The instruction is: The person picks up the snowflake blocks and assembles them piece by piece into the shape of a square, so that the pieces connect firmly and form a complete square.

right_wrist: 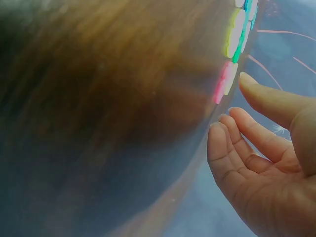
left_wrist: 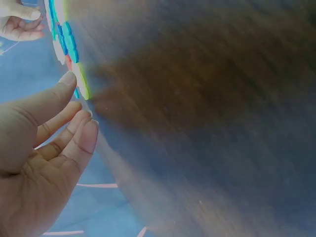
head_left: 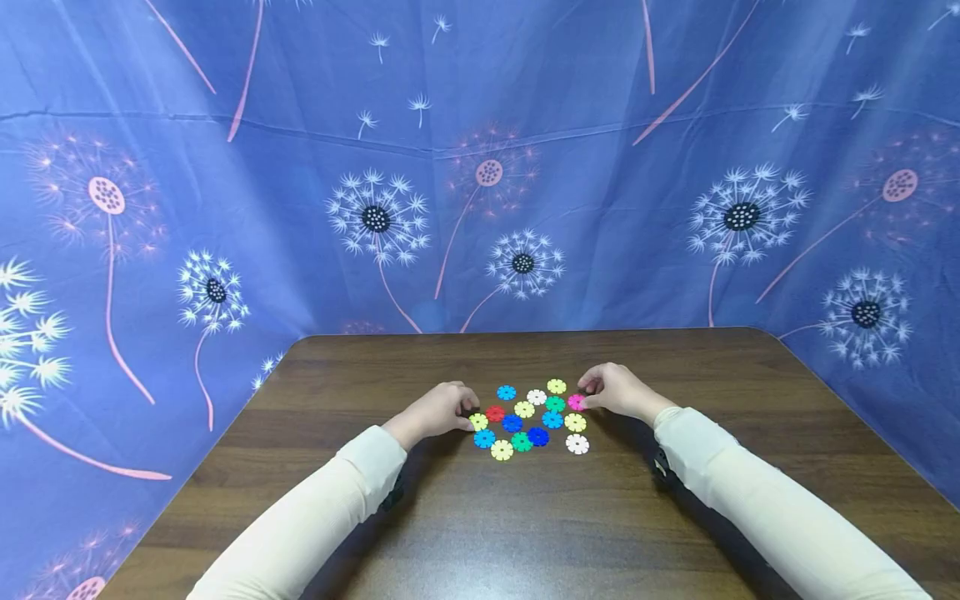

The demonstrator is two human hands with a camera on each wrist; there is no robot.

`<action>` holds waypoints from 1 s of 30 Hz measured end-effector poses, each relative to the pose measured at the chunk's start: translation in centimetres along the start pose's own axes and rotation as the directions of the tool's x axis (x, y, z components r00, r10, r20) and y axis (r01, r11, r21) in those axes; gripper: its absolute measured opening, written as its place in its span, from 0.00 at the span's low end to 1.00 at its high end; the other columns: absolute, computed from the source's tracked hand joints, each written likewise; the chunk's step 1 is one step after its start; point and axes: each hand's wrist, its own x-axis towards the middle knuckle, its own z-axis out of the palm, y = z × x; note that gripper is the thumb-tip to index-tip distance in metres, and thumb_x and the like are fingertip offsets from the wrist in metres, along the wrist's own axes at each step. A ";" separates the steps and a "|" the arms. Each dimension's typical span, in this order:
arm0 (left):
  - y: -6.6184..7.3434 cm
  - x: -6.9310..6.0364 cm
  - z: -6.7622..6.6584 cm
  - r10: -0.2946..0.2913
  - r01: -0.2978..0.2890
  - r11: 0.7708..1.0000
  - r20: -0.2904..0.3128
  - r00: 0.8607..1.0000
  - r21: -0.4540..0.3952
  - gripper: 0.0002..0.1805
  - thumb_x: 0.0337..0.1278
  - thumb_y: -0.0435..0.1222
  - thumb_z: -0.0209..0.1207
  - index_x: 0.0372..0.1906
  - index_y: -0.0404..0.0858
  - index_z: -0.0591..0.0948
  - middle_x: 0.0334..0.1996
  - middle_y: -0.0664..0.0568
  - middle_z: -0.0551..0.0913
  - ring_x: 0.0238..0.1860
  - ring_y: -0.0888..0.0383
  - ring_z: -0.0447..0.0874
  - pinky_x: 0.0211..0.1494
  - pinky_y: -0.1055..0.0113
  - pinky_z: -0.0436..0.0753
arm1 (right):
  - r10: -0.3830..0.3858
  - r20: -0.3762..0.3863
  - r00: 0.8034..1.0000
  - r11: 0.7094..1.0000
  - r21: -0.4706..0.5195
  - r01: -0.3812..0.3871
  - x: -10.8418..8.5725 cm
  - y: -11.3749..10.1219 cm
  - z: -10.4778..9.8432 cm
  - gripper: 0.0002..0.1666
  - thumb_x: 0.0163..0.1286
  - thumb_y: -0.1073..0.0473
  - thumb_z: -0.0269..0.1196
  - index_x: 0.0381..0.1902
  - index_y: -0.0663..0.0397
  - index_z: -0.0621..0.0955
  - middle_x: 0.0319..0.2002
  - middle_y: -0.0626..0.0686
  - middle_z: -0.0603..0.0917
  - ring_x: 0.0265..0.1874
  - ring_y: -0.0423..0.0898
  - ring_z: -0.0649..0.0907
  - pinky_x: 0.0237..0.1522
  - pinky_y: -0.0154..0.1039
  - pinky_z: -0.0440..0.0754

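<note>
Sixteen small, flat, flower-edged discs [head_left: 512,422] in bright colours lie close together on a brown wood-grain table [head_left: 480,533] in front of me. Taking the cluster as a clock face, with twelve farthest from me, my left hand [head_left: 435,412] is at nine o'clock and my right hand [head_left: 618,392] at two.

My left grip is spread: thumb and fingers stand apart, with the tips just beside a yellow disc [head_left: 478,422] at nine o'clock. I cannot tell whether the thumb touches it. My right grip is spread too, its thumb tip right by the pink disc [head_left: 576,402] at two o'clock; contact there is also unclear. Both wrist views show a gap between thumb and fingertips.

Around the dial, a blue disc [head_left: 506,392] sits at eleven, a white disc [head_left: 536,397] at twelve and another yellow at one. More yellow is at three, a second white at four, a green disc [head_left: 522,442] at six and yet another yellow at seven. The red disc [head_left: 495,413] lies just inside my left hand, between nine and ten.

Cream sleeves [head_left: 300,517] cover my arms, coming in from five and seven o'clock. Beyond the table hangs a blue cloth [head_left: 300,50] printed with white and pink dandelions.
</note>
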 end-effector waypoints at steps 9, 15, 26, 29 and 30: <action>0.0 0.2 0.5 -0.025 0.025 1.000 -0.010 1.000 0.005 0.15 0.49 0.32 0.71 0.43 0.33 0.82 0.37 0.44 0.81 0.36 0.53 0.78 0.44 0.62 0.80 | 0.051 0.046 0.998 0.998 0.028 -0.052 0.4 -0.1 0.3 0.17 0.53 0.63 0.74 0.39 0.66 0.84 0.33 0.57 0.83 0.34 0.46 0.79 0.38 0.39 0.77; -0.1 0.4 0.6 -0.023 0.023 0.999 -0.018 1.000 -0.027 0.12 0.48 0.30 0.71 0.38 0.34 0.82 0.35 0.46 0.81 0.37 0.51 0.79 0.43 0.62 0.79 | 0.055 0.046 0.997 0.998 0.022 -0.056 0.6 -0.1 0.4 0.17 0.50 0.63 0.75 0.37 0.65 0.84 0.32 0.56 0.83 0.33 0.46 0.78 0.38 0.39 0.76; 0.0 0.8 0.6 -0.114 0.115 0.990 0.020 0.993 -0.079 0.11 0.46 0.30 0.72 0.35 0.35 0.81 0.35 0.47 0.81 0.37 0.51 0.78 0.43 0.62 0.79 | 0.059 0.043 0.997 0.998 -0.002 -0.059 0.5 -0.5 0.4 0.13 0.49 0.64 0.75 0.31 0.63 0.83 0.27 0.52 0.82 0.29 0.44 0.77 0.36 0.38 0.76; -0.1 0.9 0.5 -0.127 0.130 0.988 0.032 0.991 -0.082 0.12 0.46 0.31 0.72 0.35 0.36 0.81 0.34 0.47 0.81 0.36 0.53 0.77 0.43 0.63 0.79 | 0.075 0.049 0.996 0.997 0.005 -0.076 0.5 -0.6 0.4 0.13 0.50 0.65 0.75 0.31 0.64 0.82 0.27 0.53 0.81 0.28 0.43 0.77 0.35 0.37 0.75; -0.1 1.0 0.5 -0.129 0.131 0.988 0.031 0.991 -0.082 0.12 0.46 0.31 0.72 0.35 0.36 0.80 0.34 0.47 0.81 0.36 0.54 0.77 0.43 0.63 0.79 | 0.080 0.052 0.995 0.997 0.012 -0.080 0.6 -0.6 0.4 0.13 0.50 0.65 0.75 0.31 0.64 0.81 0.27 0.53 0.81 0.27 0.43 0.77 0.34 0.36 0.76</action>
